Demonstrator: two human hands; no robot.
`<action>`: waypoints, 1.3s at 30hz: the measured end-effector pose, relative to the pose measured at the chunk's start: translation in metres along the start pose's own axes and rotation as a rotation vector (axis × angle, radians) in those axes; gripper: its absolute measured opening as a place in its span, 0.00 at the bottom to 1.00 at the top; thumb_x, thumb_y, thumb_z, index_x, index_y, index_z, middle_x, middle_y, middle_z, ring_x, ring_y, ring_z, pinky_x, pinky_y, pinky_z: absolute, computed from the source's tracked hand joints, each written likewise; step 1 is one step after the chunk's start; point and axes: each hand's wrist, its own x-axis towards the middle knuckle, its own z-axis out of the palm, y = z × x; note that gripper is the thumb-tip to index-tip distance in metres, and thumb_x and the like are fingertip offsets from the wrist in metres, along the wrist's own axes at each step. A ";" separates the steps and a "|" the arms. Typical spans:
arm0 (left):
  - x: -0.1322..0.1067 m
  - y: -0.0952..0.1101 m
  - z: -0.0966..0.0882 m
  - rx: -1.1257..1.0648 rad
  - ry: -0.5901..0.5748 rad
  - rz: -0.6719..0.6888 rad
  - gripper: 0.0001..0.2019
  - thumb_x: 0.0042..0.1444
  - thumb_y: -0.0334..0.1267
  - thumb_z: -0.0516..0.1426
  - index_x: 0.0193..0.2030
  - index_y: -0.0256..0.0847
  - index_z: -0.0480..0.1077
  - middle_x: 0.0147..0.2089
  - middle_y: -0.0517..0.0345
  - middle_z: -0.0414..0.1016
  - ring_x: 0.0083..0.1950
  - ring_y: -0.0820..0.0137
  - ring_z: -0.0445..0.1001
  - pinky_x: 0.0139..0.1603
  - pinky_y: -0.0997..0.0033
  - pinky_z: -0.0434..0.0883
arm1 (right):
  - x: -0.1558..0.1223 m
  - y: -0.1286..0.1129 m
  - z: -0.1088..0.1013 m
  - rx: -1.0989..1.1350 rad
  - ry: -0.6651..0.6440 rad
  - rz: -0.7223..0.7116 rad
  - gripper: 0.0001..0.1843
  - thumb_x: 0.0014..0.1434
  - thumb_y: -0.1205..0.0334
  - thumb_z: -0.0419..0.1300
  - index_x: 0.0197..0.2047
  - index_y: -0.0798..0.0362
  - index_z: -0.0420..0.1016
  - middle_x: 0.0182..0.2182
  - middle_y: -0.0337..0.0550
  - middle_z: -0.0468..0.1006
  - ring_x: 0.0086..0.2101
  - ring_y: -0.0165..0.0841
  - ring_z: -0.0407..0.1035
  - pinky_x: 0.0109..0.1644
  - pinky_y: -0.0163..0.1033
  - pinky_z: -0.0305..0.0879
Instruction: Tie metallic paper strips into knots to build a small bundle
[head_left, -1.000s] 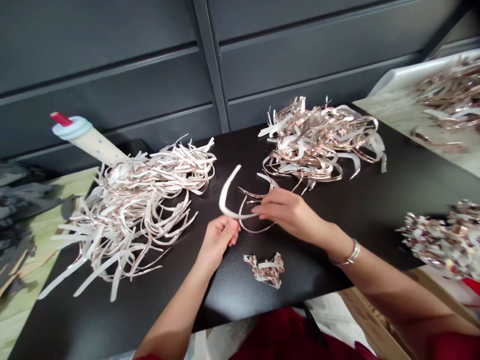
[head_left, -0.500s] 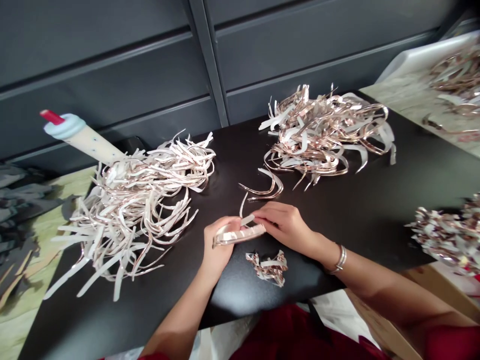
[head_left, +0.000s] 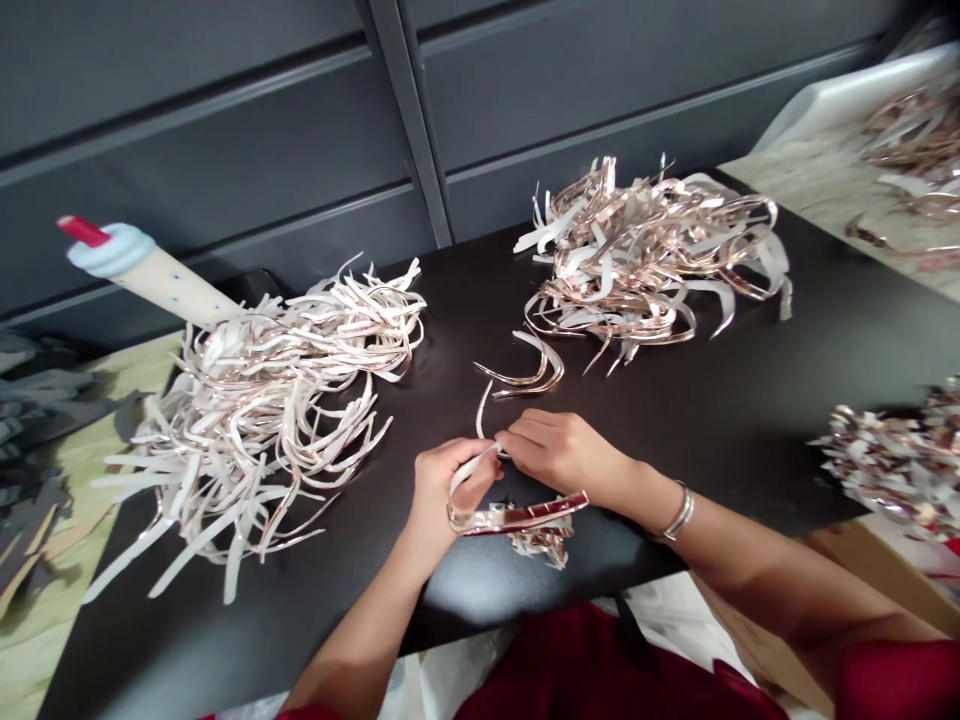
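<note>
My left hand (head_left: 454,490) and my right hand (head_left: 559,450) meet over the black table (head_left: 720,400), both pinching a thin foil-backed strip (head_left: 517,515). The strip is white where my fingers hold it. Its long end curves down, showing a shiny red and silver face, and lies across a small crumpled bundle of strips (head_left: 544,545), partly hiding it. A few loose copper strips (head_left: 525,370) lie just beyond my fingers. A large pale pile of strips (head_left: 262,400) lies to the left, and a copper-coloured pile (head_left: 637,270) lies at the back.
A cream tube with a blue collar and red tip (head_left: 142,265) leans out of the pale pile. A mixed shiny heap (head_left: 892,465) lies at the right edge. A white tray (head_left: 847,100) stands back right beside more strips. Dark panelling (head_left: 225,130) rises behind the table.
The strip has swung from lying flat in my left hand to curving down over the small bundle. My hands have shifted slightly, and the whole view has moved a little.
</note>
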 end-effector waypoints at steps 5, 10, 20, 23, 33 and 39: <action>-0.002 -0.005 0.000 -0.053 -0.040 -0.096 0.08 0.51 0.37 0.58 0.29 0.34 0.76 0.25 0.55 0.77 0.26 0.69 0.76 0.25 0.77 0.68 | -0.003 0.002 0.000 -0.019 -0.052 -0.098 0.15 0.65 0.69 0.49 0.26 0.56 0.67 0.23 0.40 0.66 0.26 0.31 0.56 0.27 0.38 0.47; -0.003 -0.008 0.003 -0.121 -0.126 -0.152 0.05 0.48 0.32 0.59 0.32 0.35 0.76 0.25 0.56 0.78 0.25 0.68 0.77 0.26 0.76 0.70 | -0.002 -0.001 0.009 -0.010 0.031 -0.117 0.16 0.63 0.67 0.52 0.22 0.55 0.65 0.21 0.40 0.65 0.26 0.31 0.55 0.26 0.38 0.43; -0.004 -0.005 -0.004 -0.134 -0.017 -0.150 0.09 0.53 0.40 0.59 0.31 0.35 0.76 0.25 0.57 0.78 0.25 0.71 0.75 0.25 0.79 0.68 | -0.003 0.005 0.008 0.472 0.233 0.096 0.08 0.61 0.71 0.52 0.37 0.56 0.73 0.28 0.43 0.76 0.29 0.29 0.66 0.32 0.33 0.63; -0.004 -0.003 -0.004 -0.107 0.005 -0.135 0.09 0.54 0.39 0.57 0.30 0.36 0.76 0.23 0.58 0.77 0.24 0.72 0.75 0.24 0.79 0.68 | -0.004 0.003 0.008 0.423 0.219 0.077 0.08 0.63 0.68 0.52 0.38 0.56 0.73 0.29 0.44 0.77 0.30 0.30 0.68 0.33 0.34 0.64; -0.004 0.006 -0.002 -0.022 -0.038 -0.085 0.08 0.51 0.34 0.56 0.26 0.34 0.75 0.21 0.58 0.74 0.22 0.72 0.72 0.22 0.79 0.64 | -0.001 -0.011 0.006 0.065 0.025 -0.005 0.17 0.65 0.70 0.47 0.26 0.57 0.69 0.22 0.42 0.67 0.25 0.31 0.59 0.29 0.36 0.55; -0.001 0.005 0.000 -0.064 -0.043 -0.098 0.09 0.51 0.37 0.57 0.26 0.34 0.75 0.22 0.57 0.74 0.23 0.72 0.72 0.23 0.79 0.65 | 0.000 -0.009 0.011 0.111 0.092 0.081 0.18 0.64 0.68 0.49 0.22 0.56 0.67 0.20 0.41 0.67 0.24 0.30 0.58 0.26 0.36 0.51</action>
